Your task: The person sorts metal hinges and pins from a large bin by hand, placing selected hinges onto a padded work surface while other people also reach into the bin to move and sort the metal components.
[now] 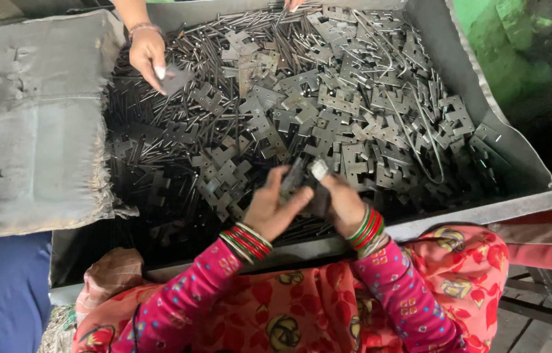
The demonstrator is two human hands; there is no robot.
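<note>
From the head view, you were fitting hinge plates together at the tray's six o'clock edge, just above the heap. Your left hand pinched one dark plate, fingers curled narrow; your right hand closed on its mate. Lining up the knuckles looked the next need. At eleven o'clock, another person's hand held a plate.

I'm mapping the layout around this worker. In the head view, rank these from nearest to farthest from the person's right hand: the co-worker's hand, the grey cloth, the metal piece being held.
1. Metal piece: in the right hand itself, shared with the left.
2. Co-worker's hand: far side of the tray, upper left.
3. Grey cloth: far left, draped beside the tray.
</note>
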